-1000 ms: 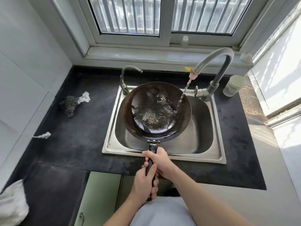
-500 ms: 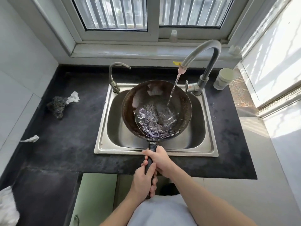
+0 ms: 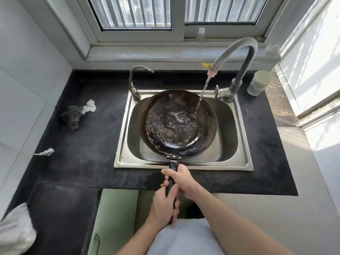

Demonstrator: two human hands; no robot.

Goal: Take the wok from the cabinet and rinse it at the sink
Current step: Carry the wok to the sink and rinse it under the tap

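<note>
The matte black surface (image 3: 82,162) carries a steel sink (image 3: 244,144). Over its basin I hold the round, dark, rust-flecked wok (image 3: 176,122), so I judge fetching done and rinsing midway. The curved faucet (image 3: 237,50) at two o'clock pours a thin stream into glossy pooled water. My right hand (image 3: 182,179) ahead and left hand (image 3: 163,205) behind wrap their fingers tight round the black handle (image 3: 172,181).
</note>
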